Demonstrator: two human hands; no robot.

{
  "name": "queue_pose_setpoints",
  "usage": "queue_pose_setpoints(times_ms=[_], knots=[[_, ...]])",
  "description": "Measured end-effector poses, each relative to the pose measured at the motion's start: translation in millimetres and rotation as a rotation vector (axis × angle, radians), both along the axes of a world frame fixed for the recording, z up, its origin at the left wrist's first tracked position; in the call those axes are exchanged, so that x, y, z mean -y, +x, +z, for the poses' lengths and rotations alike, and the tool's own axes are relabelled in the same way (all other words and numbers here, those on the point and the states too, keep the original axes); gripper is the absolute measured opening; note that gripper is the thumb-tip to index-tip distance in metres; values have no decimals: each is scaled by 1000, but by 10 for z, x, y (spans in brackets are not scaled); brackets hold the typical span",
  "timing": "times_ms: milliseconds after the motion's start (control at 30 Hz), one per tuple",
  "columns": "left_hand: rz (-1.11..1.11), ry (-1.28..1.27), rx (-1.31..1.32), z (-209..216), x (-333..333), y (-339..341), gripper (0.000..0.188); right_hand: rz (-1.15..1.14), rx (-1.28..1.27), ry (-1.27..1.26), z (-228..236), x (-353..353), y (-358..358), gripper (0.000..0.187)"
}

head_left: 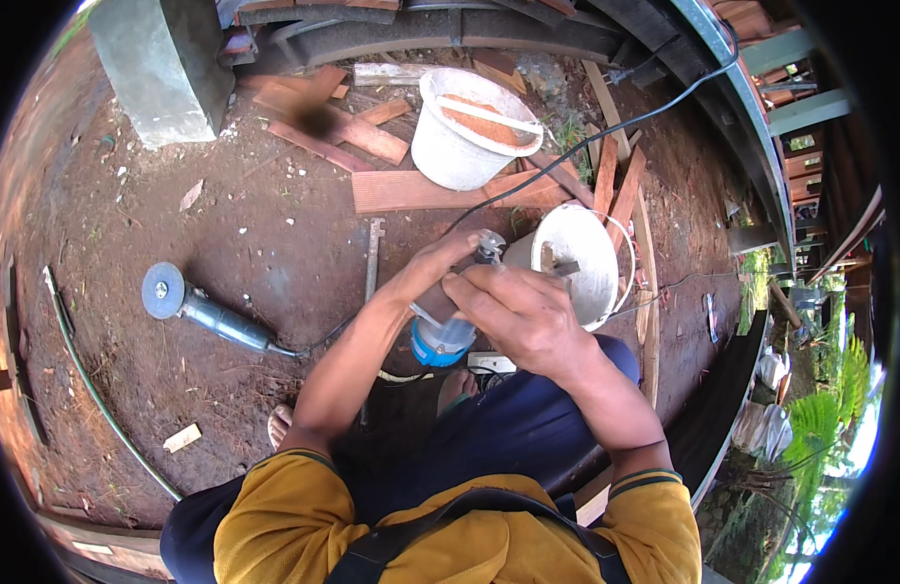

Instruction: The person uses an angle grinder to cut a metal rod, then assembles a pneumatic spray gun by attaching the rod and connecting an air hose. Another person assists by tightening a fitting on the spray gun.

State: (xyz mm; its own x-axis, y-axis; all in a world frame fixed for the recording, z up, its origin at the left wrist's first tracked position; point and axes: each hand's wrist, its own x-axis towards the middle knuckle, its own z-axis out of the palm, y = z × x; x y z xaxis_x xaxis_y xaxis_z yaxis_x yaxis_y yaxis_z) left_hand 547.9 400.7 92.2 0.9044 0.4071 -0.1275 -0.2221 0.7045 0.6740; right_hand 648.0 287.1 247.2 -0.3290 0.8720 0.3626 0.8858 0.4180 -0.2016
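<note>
In front of my knees I hold a handheld power tool that looks like a trim router (440, 343), with a blue end cap pointing down and metal parts at the top. My left hand (440, 265) is closed around its upper side, next to the metal fitting (489, 247). My right hand (523, 311) is closed against the same tool, thumb and bent fingers pressed at its top. A short grey-brown piece (565, 268) shows just past my right knuckles; whether I hold it cannot be told. The hands hide much of the tool's middle.
An angle grinder (221, 316) lies on the dirt at left. A white bucket (460, 156) holds reddish-brown material; another bucket (591, 263) tips beside my right hand. Wooden boards (401, 192), a metal bar (373, 258), a black cable (606, 131) and a concrete post (163, 73) surround me.
</note>
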Motion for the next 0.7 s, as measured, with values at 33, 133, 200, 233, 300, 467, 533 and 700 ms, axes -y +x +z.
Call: queue_pose_setpoints(times_ms=[33,133,200,233,300,467,533,700], knots=[[30,79,95,16,59,33,43,2,23,11,7,-11,0,30],[22,-263,172,53,143,96,46,-16,15,64,58,31,51,31],[-3,-258,295,69,89,82,48,-2,-5,106,65,59,95,32],[-13,-254,355,77,47,69,49,-1,-27,132,55,75,102,32],[-59,-166,449,87,-45,45,58,19,-5,141,39,112,111,33],[-98,-109,471,72,-87,69,65,18,-32,136,37,133,138,37],[-75,-155,433,42,-58,90,65,8,-52,124,57,117,160,39],[-74,-311,402,-60,-49,125,64,-38,-69,75,112,118,176,42]])
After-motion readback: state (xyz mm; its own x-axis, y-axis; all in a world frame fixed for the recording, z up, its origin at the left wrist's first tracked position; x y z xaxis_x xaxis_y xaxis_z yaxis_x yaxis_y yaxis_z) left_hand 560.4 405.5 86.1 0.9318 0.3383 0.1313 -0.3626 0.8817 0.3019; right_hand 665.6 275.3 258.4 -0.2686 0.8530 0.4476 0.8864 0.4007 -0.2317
